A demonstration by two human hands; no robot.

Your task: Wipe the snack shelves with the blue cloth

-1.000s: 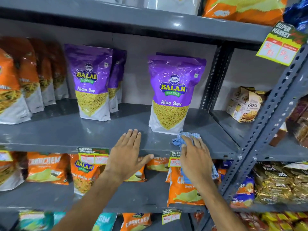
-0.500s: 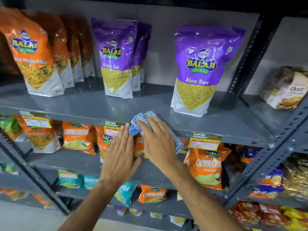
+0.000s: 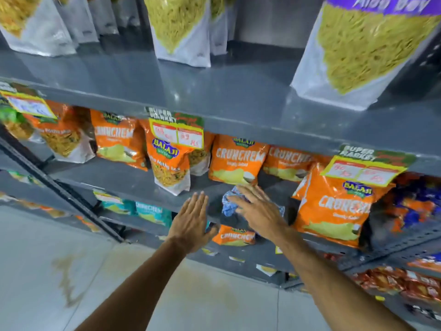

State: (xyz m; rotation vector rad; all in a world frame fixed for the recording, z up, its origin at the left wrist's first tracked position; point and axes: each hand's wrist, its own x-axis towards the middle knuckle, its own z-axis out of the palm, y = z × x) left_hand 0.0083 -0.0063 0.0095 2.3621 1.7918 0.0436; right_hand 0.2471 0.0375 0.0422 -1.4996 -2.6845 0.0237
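Observation:
My right hand (image 3: 259,211) lies flat on the blue checked cloth (image 3: 229,205), pressing it onto the lower grey shelf (image 3: 133,180) between orange snack bags. Most of the cloth is hidden under the palm. My left hand (image 3: 191,222) hovers open just left of the cloth, fingers straight and together, holding nothing. The upper grey shelf (image 3: 238,101) runs above both hands.
Orange Crunchem bags (image 3: 235,161) stand behind the cloth, a larger one (image 3: 334,206) close on the right, a Balaji mix bag (image 3: 170,166) on the left. Aloo Sev pouches (image 3: 358,48) sit on the upper shelf. Yellow price tags (image 3: 177,133) hang from its edge. Tiled floor lies lower left.
Both hands dropped from the upper shelf's front edge to the shelf below, the right hand carrying the cloth. The view tilted downward.

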